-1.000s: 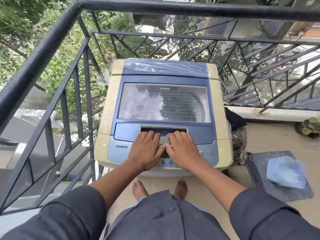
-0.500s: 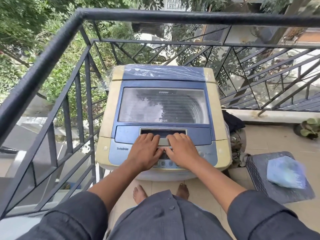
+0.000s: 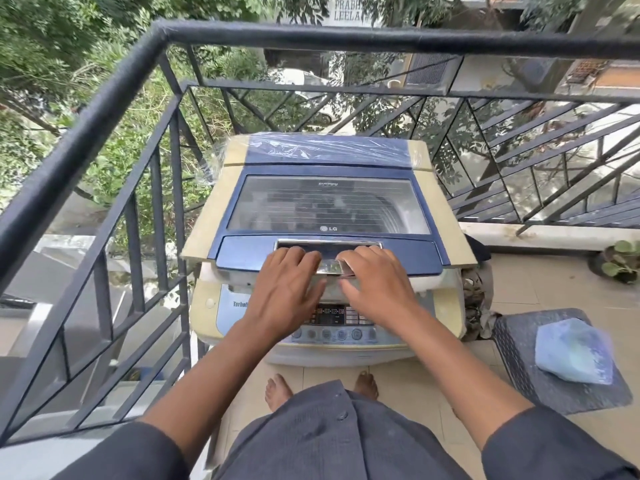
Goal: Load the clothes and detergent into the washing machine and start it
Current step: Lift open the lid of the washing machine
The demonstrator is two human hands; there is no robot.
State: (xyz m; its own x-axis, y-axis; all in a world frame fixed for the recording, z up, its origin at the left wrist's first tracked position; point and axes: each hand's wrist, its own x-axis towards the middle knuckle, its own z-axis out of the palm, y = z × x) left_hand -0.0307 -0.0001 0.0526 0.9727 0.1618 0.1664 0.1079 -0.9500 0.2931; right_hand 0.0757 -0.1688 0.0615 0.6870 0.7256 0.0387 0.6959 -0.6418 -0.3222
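Note:
A cream and blue top-loading washing machine (image 3: 207, 216) stands in the balcony corner. Its blue lid (image 3: 329, 202) with a glass window is lifted a little at the front edge. My left hand (image 3: 284, 285) and my right hand (image 3: 377, 285) both grip the silver lid handle (image 3: 330, 266), fingers curled into the recess. The control panel (image 3: 329, 317) with buttons shows below my hands. A pale blue bag of detergent (image 3: 575, 351) lies on a dark mat (image 3: 519, 341) at the right. Dark clothes (image 3: 479, 251) lie beside the machine on its right.
A black metal railing (image 3: 104, 109) runs close along the left and behind the machine. A potted plant (image 3: 620, 259) sits on the tiled floor at the far right. My bare feet (image 3: 277, 391) stand just in front of the machine.
The lid's front edge has risen off the machine, uncovering the control panel. Both hands have moved up with the handle.

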